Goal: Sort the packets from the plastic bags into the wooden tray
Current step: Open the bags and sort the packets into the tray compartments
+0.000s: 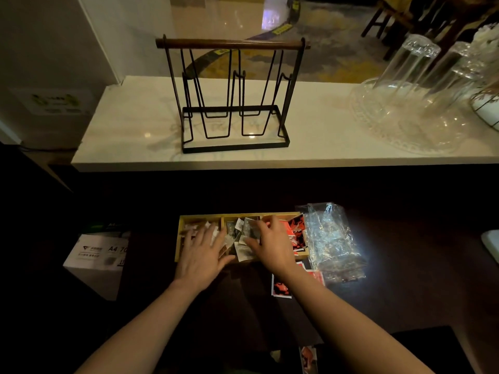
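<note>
Two hands lie over the tray (180,238) on the dark desk (243,306): left hand (201,253) flat, fingers spread on pale packets (193,228); right hand (271,244) fingering grey packets (243,248), grip unclear. Red packets (294,229) fill the right compartment; bags (333,241) lie just beside.

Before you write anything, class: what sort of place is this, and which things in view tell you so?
Probably a bar or service counter in a restaurant or hotel. Upturned glasses stand on a pale counter beside a wire rack, and dining chairs stand on the polished floor beyond.
</note>
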Demonstrator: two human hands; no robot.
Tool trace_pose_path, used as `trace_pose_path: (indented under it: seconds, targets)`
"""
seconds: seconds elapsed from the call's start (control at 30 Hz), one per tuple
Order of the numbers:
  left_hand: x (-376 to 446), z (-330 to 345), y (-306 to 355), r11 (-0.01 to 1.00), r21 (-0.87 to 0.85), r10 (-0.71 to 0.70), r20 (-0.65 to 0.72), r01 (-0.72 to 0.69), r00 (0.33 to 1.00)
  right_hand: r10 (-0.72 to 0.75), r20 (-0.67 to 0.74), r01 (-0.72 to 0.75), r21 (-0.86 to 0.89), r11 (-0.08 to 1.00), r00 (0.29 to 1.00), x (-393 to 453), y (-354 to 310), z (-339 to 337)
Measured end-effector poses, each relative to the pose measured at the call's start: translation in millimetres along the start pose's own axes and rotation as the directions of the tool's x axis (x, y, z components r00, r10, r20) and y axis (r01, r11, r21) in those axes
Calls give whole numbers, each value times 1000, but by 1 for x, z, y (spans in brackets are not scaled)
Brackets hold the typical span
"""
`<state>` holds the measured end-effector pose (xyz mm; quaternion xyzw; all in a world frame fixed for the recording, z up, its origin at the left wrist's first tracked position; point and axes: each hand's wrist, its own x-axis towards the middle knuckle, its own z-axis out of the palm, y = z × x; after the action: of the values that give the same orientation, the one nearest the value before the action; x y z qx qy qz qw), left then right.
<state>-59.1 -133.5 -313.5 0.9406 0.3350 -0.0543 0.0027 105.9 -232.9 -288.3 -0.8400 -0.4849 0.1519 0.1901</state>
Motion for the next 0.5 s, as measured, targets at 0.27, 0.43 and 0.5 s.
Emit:
trace_pose_path:
  seconds: [0.27,0.43,0.5]
  targets:
    - [1,4,-7,999,-32,14,-67,-16,998,-148,251,194,-172,966,957,-6,-4,20]
    - [-5,7,-18,999,-16,50,-56,-51,997,-196,215,236,-177,955,957,0,-6,30]
    - [-8,7,-20,998,11,56,-57,-56,997,-226,223,264,-159,951,948,2,-7,36]
